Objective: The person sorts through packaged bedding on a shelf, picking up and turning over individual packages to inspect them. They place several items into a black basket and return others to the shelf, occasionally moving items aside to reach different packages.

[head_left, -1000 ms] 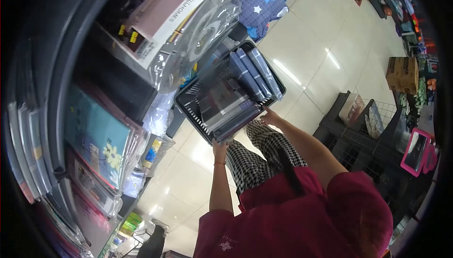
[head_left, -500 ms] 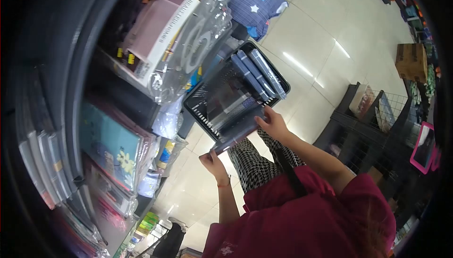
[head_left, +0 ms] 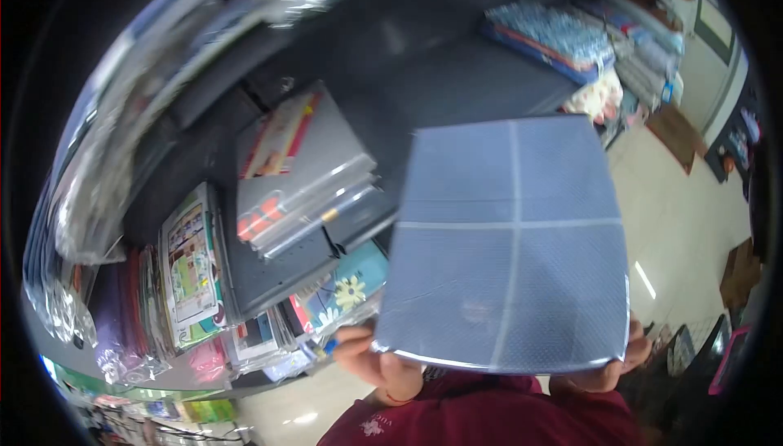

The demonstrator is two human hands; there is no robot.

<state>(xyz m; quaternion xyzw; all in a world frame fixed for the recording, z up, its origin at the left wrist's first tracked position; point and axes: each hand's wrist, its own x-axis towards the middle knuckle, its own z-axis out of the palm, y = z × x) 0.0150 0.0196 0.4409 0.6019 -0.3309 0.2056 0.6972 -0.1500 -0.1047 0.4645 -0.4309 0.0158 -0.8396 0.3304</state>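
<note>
Gripping blue package (head_left: pixel 506 242): left hand (head_left: pixel 379 360), right hand (head_left: pixel 608 364) | shelf packages (head_left: pixel 302 193) behind, partly blocked

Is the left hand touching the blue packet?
Touching. The head view shows the left hand gripping the blue packet at its lower left corner, fingers wrapped under the edge.

Both hands — left hand (head_left: pixel 382 363), right hand (head_left: pixel 613 362) — grip a grey packet (head_left: pixel 504 244).
</note>
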